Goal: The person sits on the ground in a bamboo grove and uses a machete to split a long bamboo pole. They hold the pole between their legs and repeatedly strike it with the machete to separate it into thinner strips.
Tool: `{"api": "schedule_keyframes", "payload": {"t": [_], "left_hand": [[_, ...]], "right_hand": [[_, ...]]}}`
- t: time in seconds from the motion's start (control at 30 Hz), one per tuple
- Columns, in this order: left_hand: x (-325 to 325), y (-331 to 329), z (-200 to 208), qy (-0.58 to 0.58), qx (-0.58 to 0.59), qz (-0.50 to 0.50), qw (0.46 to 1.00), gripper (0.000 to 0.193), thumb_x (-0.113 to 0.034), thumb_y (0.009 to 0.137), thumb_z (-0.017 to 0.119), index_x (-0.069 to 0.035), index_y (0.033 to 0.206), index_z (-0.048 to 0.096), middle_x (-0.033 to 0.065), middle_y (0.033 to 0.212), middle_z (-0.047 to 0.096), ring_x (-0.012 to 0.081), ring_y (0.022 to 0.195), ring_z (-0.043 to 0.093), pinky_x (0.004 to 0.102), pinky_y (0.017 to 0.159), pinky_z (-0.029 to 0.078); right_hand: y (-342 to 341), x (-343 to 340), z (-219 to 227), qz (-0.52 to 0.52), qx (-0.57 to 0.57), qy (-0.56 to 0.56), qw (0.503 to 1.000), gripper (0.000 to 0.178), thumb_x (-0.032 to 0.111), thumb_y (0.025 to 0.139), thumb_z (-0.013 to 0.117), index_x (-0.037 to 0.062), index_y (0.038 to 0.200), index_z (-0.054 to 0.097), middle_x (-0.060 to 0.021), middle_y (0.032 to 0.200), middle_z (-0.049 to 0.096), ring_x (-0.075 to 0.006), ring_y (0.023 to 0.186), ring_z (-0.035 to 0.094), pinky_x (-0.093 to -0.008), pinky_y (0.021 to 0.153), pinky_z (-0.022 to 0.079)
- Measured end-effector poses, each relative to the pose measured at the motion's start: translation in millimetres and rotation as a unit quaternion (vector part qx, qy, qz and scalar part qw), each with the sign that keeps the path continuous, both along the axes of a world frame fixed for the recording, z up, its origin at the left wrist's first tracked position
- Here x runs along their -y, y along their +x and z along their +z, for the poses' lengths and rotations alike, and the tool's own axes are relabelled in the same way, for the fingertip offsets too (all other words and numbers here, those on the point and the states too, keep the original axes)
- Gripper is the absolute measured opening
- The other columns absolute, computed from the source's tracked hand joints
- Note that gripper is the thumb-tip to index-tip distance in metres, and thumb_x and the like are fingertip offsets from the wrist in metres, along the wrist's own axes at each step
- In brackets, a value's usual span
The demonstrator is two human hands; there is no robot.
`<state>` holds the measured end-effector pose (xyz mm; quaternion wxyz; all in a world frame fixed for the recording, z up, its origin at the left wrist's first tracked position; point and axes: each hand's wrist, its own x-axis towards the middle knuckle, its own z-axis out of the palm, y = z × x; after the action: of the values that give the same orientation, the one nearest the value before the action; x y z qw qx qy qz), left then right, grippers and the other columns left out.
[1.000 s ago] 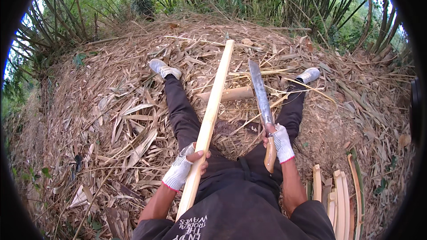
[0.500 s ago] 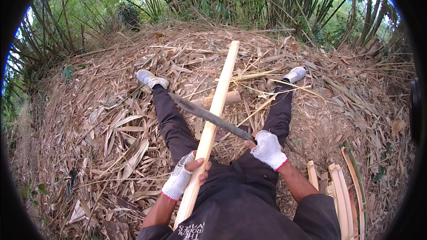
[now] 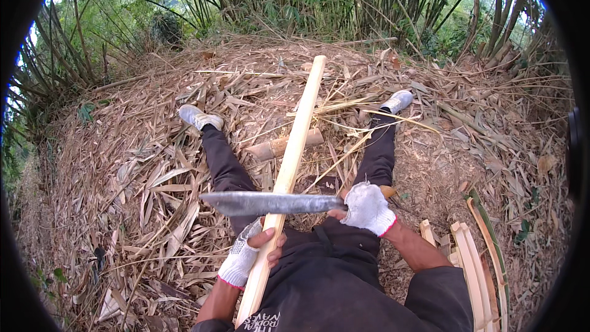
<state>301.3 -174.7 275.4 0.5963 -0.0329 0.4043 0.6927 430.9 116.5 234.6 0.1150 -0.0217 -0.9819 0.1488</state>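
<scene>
A long pale bamboo strip point(image 3: 299, 126) runs from beside my waist out between my legs. My left hand point(image 3: 244, 252), in a white fingerless glove, is closed round its near part. In my right hand point(image 3: 367, 208), gloved the same way, is the handle of a machete, mostly hidden by the fingers. The machete's grey blade point(image 3: 270, 203) points left and lies across the strip, just beyond my left hand, its broad face showing. Whether the edge touches the strip I cannot tell.
A short cut bamboo piece point(image 3: 284, 144) lies on the ground under the strip. Thin yellow shavings point(image 3: 344, 106) are scattered near my right foot. Several split bamboo strips point(image 3: 470, 264) rest at my right side. Dry leaves cover the ground, and bamboo clumps point(image 3: 344, 0) stand behind.
The machete blade has swung nearer to me, from slanting away to lying nearly level across the strip, and its broad face has turned into view. My left hand keeps its hold.
</scene>
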Motion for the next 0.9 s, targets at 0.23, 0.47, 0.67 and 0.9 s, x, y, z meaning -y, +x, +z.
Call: {"api": "schedule_keyframes", "payload": {"t": [0.23, 0.47, 0.67, 0.9], "left_hand": [[-2.5, 1.3, 3.6, -0.008, -0.007, -0.016, 1.000, 0.047, -0.027, 0.095, 0.068, -0.012, 0.128, 0.039, 0.0096, 0.087, 0.056, 0.0143, 0.054, 0.053, 0.0282, 0.044, 0.047], [-6.4, 1.5, 13.5, 0.003, -0.027, -0.030, 0.999, 0.046, -0.027, 0.095, 0.067, -0.006, 0.125, 0.039, 0.0092, 0.087, 0.056, 0.0137, 0.057, 0.054, 0.0286, 0.047, 0.049], [1.0, 3.8, 15.3, -0.008, -0.028, -0.032, 0.999, 0.044, -0.027, 0.095, 0.068, -0.007, 0.122, 0.040, 0.0097, 0.086, 0.057, 0.0137, 0.056, 0.054, 0.0286, 0.047, 0.048], [9.4, 8.3, 14.0, 0.002, -0.016, -0.050, 0.999, 0.048, -0.029, 0.093, 0.070, -0.007, 0.122, 0.039, 0.0118, 0.081, 0.055, 0.0152, 0.052, 0.053, 0.0291, 0.045, 0.046]], "right_hand": [[1.8, -15.1, -5.0, -0.066, -0.019, -0.033, 0.997, 0.054, 0.057, 0.085, 0.067, 0.0040, 0.073, 0.064, -0.0169, 0.063, 0.061, -0.0367, 0.063, 0.064, -0.0471, 0.060, 0.050], [3.0, -16.3, -9.9, -0.067, -0.049, -0.010, 0.996, 0.054, 0.057, 0.084, 0.069, 0.0054, 0.070, 0.061, -0.0156, 0.061, 0.059, -0.0359, 0.062, 0.063, -0.0466, 0.059, 0.049], [0.6, -21.9, -4.3, -0.044, -0.062, 0.050, 0.996, 0.056, 0.059, 0.084, 0.068, 0.0058, 0.068, 0.059, -0.0151, 0.059, 0.057, -0.0360, 0.059, 0.062, -0.0471, 0.057, 0.048], [6.3, -35.3, 5.5, -0.047, -0.030, 0.033, 0.998, 0.051, 0.054, 0.084, 0.070, 0.0059, 0.070, 0.061, -0.0156, 0.060, 0.058, -0.0361, 0.060, 0.062, -0.0470, 0.058, 0.048]]}}
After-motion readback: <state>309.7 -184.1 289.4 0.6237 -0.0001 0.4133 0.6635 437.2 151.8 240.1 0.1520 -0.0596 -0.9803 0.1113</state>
